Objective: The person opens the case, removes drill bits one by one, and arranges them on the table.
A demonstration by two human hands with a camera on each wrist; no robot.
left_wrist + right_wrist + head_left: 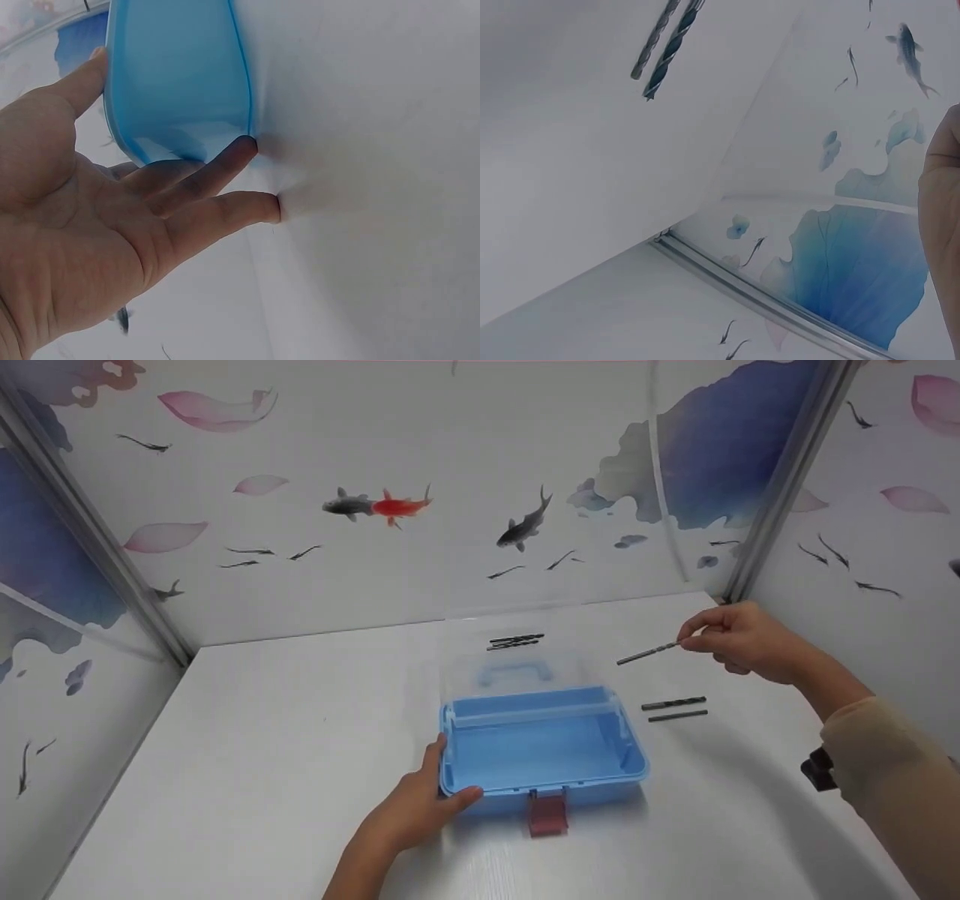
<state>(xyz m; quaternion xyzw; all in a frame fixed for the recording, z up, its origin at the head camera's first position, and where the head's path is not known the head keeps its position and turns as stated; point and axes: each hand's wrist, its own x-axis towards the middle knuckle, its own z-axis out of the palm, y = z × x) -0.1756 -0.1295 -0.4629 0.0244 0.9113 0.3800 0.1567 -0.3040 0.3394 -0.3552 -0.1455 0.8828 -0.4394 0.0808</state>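
My left hand (409, 810) holds the near left corner of a blue plastic storage box (536, 750), thumb on the front rim and fingers along the left side. In the left wrist view, some fingertips pass behind the box wall (180, 75). Out to the right, my right hand (750, 645) pinches one end of a thin drill bit (646, 653) above the table. The right wrist view catches only the edge of that hand (941, 195); the held bit is out of its sight. Below it lie a thicker drill bit (673, 703) and a thinner one (677, 716).
The box's clear lid (465, 671) is folded back, its blue handle (516, 671) showing. Several dark drill bits (515, 642) lie at the lid's far part; whether on it or under it, I cannot tell. A red latch (548, 815) hangs in front. Patterned walls (450, 450) enclose the white table (300, 735).
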